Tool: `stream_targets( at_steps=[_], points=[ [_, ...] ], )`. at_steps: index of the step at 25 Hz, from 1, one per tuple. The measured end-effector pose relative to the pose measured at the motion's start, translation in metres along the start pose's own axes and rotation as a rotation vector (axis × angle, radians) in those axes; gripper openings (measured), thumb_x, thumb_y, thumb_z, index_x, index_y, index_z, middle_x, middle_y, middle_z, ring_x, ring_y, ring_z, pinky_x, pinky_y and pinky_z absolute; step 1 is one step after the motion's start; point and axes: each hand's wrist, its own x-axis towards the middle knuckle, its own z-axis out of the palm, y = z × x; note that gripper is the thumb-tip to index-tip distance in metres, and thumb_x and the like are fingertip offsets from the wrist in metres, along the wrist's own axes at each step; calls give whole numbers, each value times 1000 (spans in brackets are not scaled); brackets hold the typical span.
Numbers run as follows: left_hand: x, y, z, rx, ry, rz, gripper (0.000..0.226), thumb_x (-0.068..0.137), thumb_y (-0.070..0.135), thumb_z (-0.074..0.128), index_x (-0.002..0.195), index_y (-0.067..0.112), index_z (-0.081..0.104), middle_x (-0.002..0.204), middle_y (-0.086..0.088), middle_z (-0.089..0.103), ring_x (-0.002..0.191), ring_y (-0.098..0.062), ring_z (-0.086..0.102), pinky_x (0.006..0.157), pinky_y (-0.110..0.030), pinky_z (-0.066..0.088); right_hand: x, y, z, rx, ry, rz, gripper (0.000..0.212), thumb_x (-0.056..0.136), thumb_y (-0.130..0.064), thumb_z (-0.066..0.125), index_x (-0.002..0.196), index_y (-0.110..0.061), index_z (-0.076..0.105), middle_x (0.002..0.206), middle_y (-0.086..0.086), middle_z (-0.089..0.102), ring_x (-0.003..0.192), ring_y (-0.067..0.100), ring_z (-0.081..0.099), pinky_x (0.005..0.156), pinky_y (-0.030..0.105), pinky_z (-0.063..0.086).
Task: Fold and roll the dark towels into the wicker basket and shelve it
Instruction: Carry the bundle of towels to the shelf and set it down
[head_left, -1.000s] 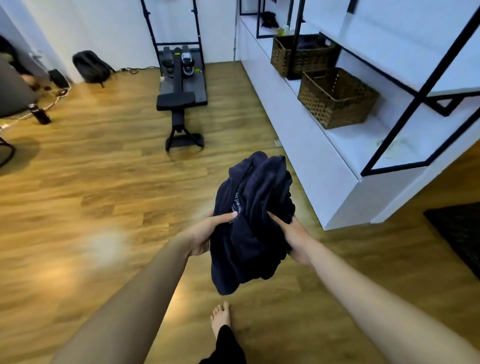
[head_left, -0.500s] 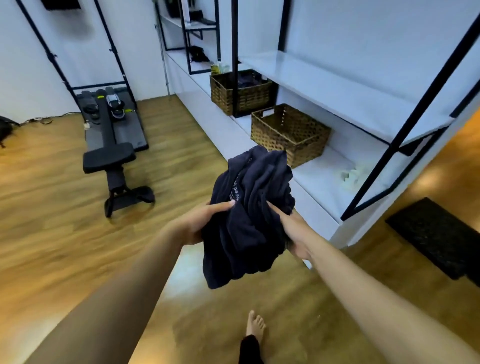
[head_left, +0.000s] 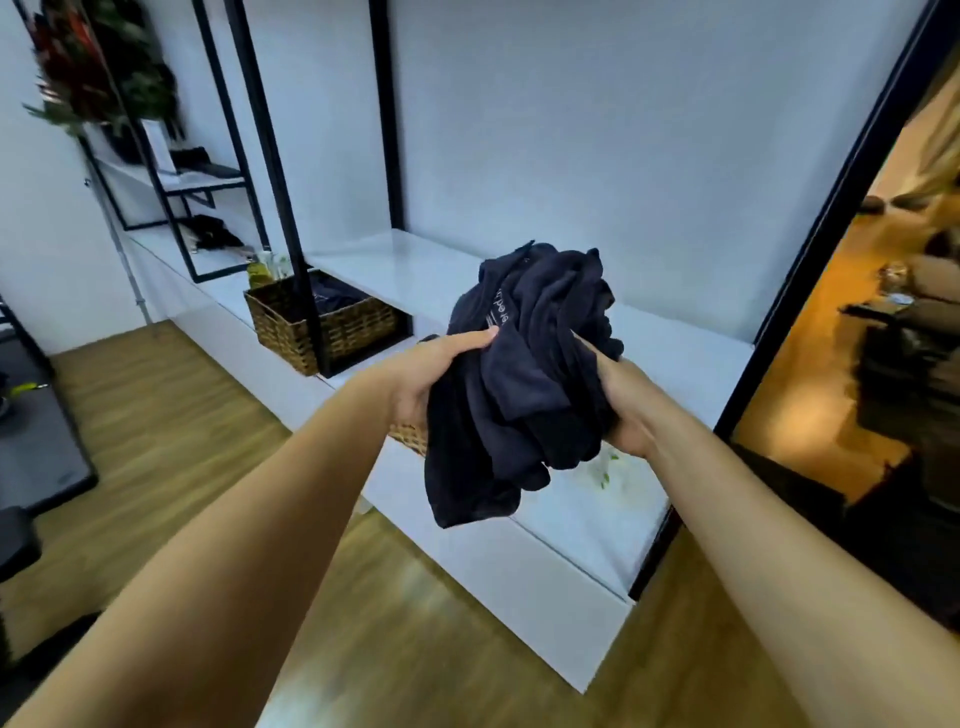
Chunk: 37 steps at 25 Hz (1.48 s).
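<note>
A crumpled bundle of dark navy towels (head_left: 524, 384) hangs in front of me, held between both hands. My left hand (head_left: 431, 374) grips its left side, thumb lying across the top near a strip of white lettering. My right hand (head_left: 623, 410) grips the right side from beneath. A wicker basket (head_left: 410, 435) sits on the low white shelf directly behind the bundle, and only a small corner of it shows under my left wrist. A second wicker basket (head_left: 322, 325) with dark cloth inside stands farther left on the same shelf.
The low white shelf (head_left: 597, 525) runs along the wall with black metal uprights (head_left: 283, 208) and an upper white shelf (head_left: 415, 265). Wooden floor lies below. A dark exercise bench (head_left: 36, 431) is at the far left. An orange-lit doorway opens on the right.
My view has swung right and closer to the shelf. The nearer wicker basket is now almost hidden behind the towel bundle. Both hands keep the same hold on the towels.
</note>
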Motion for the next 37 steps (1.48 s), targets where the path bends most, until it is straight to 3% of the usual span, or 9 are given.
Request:
stream_targets(
  at_steps=[7,16,19,22,27,29,32,34,37],
  points=[
    [150,84,-4,142,-293,27,57,87,60,67,125,18,70,117,-6,75,108,-24,71,93,-38,55,85,-46,-43,40,301,-16,73,67,-64,84,124,-20,67,111,4,76,100,25,74,86,39,57],
    [291,115,25,258,-611,-57,58,85,61,70,125,20,70,119,-4,74,110,-22,71,102,-41,52,140,-47,-98,169,586,45,54,81,-61,74,122,-25,71,116,6,75,105,29,72,96,47,55],
    [333,102,50,305,-592,-70,68,77,68,74,126,20,69,115,-3,75,107,-23,72,99,-42,54,159,-34,-127,177,701,95,58,79,-66,71,123,-29,70,119,8,73,103,31,72,95,51,55],
    [364,92,71,359,-476,-59,74,75,71,74,124,16,66,112,-5,74,101,-25,72,94,-43,57,175,-26,-143,232,731,163,76,68,-81,68,128,-34,65,123,7,72,107,32,71,95,54,55],
    [408,103,80,349,-484,-86,82,73,76,70,130,16,64,111,-3,76,99,-25,73,93,-43,59,205,-23,-175,182,785,206,106,45,-95,67,136,-41,55,133,2,66,115,33,66,98,59,50],
    [407,107,82,457,-425,-3,87,75,81,62,139,22,56,127,-1,69,109,-24,69,96,-44,56,197,-32,-172,-13,870,237,113,51,-99,55,147,-40,42,148,1,53,131,33,54,108,58,41],
    [405,114,70,630,-292,432,96,76,82,58,156,42,23,164,7,25,147,-19,33,116,-44,34,188,-41,-168,-451,1011,117,102,78,-89,41,160,-35,12,168,-4,12,154,22,15,122,48,18],
    [403,113,59,648,-426,654,88,82,72,63,155,51,19,166,17,15,151,-4,17,123,-37,21,193,-38,-162,-608,959,49,104,73,-92,46,157,-45,10,168,-8,8,154,19,11,122,49,19],
    [406,87,62,842,-659,746,82,90,57,66,156,49,19,166,20,14,151,1,13,126,-39,18,215,-11,-163,-746,848,96,110,61,-97,54,153,-53,12,165,-9,21,152,33,18,119,57,25]
  ],
)
